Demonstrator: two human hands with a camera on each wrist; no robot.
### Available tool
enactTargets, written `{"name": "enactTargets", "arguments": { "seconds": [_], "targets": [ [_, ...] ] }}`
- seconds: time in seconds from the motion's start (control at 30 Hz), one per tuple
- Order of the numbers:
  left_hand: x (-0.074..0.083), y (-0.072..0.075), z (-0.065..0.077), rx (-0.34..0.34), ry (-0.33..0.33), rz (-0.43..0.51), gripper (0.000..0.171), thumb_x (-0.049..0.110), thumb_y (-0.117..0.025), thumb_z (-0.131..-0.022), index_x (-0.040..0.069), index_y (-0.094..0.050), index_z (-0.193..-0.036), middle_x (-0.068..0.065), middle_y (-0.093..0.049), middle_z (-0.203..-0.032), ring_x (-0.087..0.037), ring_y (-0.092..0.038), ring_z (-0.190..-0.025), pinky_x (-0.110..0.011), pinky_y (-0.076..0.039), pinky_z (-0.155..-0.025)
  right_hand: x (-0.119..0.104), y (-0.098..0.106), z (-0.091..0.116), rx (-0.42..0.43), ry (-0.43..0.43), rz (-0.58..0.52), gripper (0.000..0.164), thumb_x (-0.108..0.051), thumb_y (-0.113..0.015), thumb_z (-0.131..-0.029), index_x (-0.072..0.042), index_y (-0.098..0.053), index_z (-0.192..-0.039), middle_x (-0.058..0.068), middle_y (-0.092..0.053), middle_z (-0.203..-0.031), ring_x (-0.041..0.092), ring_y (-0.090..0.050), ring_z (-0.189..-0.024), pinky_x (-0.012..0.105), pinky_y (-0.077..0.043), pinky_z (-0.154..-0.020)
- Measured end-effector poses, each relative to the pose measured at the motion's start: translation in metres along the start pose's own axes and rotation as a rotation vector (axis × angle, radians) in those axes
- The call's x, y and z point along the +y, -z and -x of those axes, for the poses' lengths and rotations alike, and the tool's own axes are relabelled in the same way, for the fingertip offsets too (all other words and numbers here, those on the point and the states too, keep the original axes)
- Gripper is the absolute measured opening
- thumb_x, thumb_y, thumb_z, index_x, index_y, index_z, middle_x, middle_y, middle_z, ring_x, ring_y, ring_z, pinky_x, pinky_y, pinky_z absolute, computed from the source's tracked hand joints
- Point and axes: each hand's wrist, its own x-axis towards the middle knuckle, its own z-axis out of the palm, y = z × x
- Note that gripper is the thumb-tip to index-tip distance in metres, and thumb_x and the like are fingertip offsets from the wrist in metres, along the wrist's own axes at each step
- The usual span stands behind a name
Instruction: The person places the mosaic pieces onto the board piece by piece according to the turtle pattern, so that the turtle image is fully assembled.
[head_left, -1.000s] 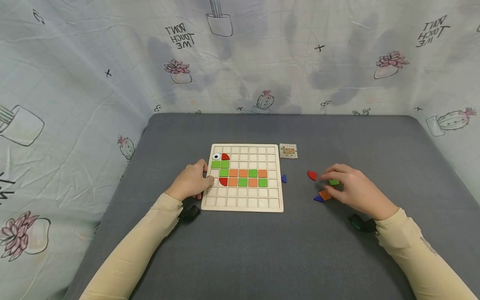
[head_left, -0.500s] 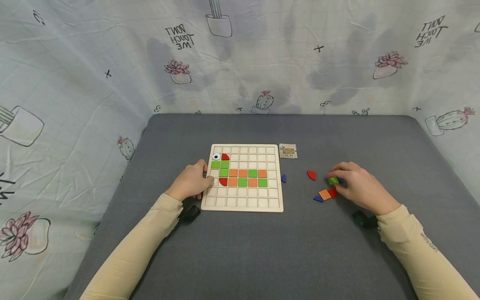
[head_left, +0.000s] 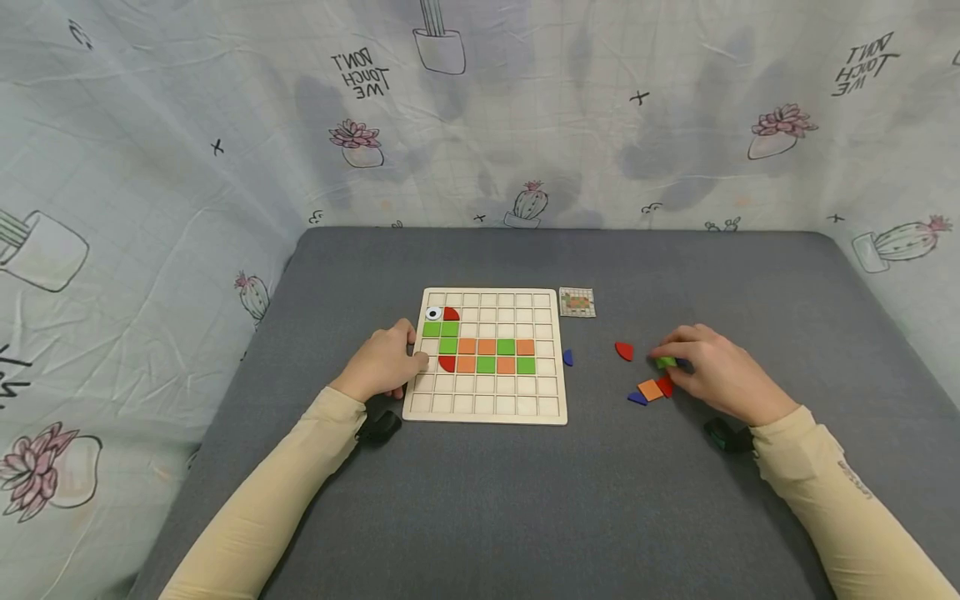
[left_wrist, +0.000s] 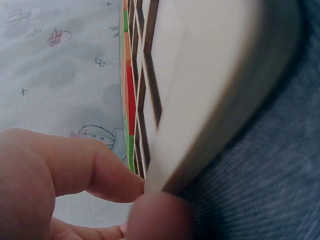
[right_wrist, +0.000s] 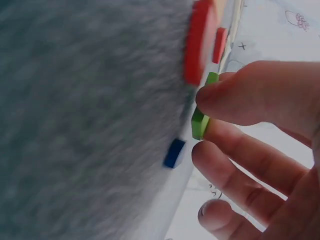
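My left hand (head_left: pixel 382 360) pinches the left edge of a wooden grid board (head_left: pixel 487 406), thumb and finger meeting at the rim in the left wrist view. Green, orange and red tiles and a round eye tile (head_left: pixel 432 313) fill some of its squares. To the right of the board, my right hand (head_left: pixel 708 371) pinches a green tile (right_wrist: pixel 200 122) between thumb and fingertips, and the tile stands tilted. Close below that hand lie a red piece (head_left: pixel 664 386), an orange square tile (head_left: pixel 650 389) and a blue piece (head_left: pixel 637 398). Another blue piece (right_wrist: pixel 174 153) shows beside the fingers in the right wrist view.
A small printed pattern card (head_left: pixel 577 302) lies by the board's upper right corner. A red quarter-round tile (head_left: pixel 624 351) and a blue rounded piece (head_left: pixel 567 357) lie between board and right hand. A patterned cloth (head_left: pixel 480 117) hangs behind the grey table (head_left: pixel 525 508).
My right hand has shifted slightly right, uncovering the red piece beside the orange tile. Its fingers have closed on the green tile and tilted it. The left hand has stayed on the board.
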Motion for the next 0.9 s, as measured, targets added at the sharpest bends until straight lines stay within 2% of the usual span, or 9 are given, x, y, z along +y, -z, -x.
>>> {"name": "enactTargets", "arguments": {
  "seconds": [0.17,0.4,0.63,0.7,0.77,0.9],
  "targets": [
    [-0.001,0.0,0.0,-0.003,0.0,0.0,0.038,0.025,-0.059,-0.1,0.001,-0.046,-0.127,-0.008,-0.062,-0.056,-0.018,-0.06,-0.043,-0.03,-0.046,-0.046,-0.006,0.0,-0.01,0.012,0.012,-0.047,0.029,0.006,-0.083,-0.077,-0.009,-0.081,-0.102,0.005,-0.07,-0.101,0.021,-0.067,-0.088,0.037,-0.055,-0.066],
    [-0.001,-0.001,-0.001,0.002,0.004,-0.003,0.038,0.024,-0.061,-0.1,0.001,-0.047,-0.126,-0.008,-0.062,-0.058,-0.018,-0.061,-0.044,-0.03,-0.047,-0.046,-0.026,-0.004,-0.034,-0.022,-0.013,-0.109,0.025,0.001,-0.081,-0.084,-0.01,-0.08,-0.105,0.004,-0.071,-0.104,0.017,-0.066,-0.082,0.034,-0.053,-0.065],
    [-0.001,-0.001,0.0,0.003,0.016,0.012,0.037,0.024,-0.061,-0.1,0.002,-0.047,-0.126,-0.009,-0.062,-0.062,-0.018,-0.061,-0.046,-0.03,-0.048,-0.047,-0.046,-0.015,-0.066,0.008,0.05,-0.192,0.019,-0.002,-0.082,-0.085,-0.01,-0.079,-0.103,0.001,-0.071,-0.102,0.009,-0.06,-0.07,0.028,-0.05,-0.061],
    [-0.001,-0.002,-0.001,0.002,0.017,0.013,0.036,0.025,-0.061,-0.1,0.002,-0.047,-0.125,-0.009,-0.062,-0.063,-0.019,-0.061,-0.046,-0.03,-0.048,-0.047,-0.052,-0.019,-0.074,0.005,0.054,-0.209,0.019,-0.003,-0.081,-0.086,-0.01,-0.079,-0.104,0.003,-0.072,-0.105,0.012,-0.062,-0.07,0.028,-0.048,-0.061],
    [-0.001,-0.002,-0.001,0.003,0.014,0.013,0.036,0.025,-0.06,-0.101,0.002,-0.047,-0.126,-0.009,-0.063,-0.063,-0.019,-0.062,-0.046,-0.03,-0.048,-0.047,-0.058,-0.022,-0.082,0.002,0.05,-0.227,0.02,-0.004,-0.081,-0.086,-0.009,-0.078,-0.105,0.007,-0.073,-0.11,0.018,-0.068,-0.079,0.03,-0.048,-0.061],
    [-0.002,-0.002,-0.001,0.006,0.011,0.014,0.037,0.025,-0.06,-0.101,0.002,-0.047,-0.126,-0.01,-0.063,-0.063,-0.019,-0.062,-0.046,-0.031,-0.048,-0.047,-0.07,-0.031,-0.099,-0.018,0.046,-0.263,0.021,-0.004,-0.08,-0.087,-0.008,-0.078,-0.107,0.009,-0.073,-0.113,0.024,-0.071,-0.091,0.033,-0.051,-0.066]
  ]
}}
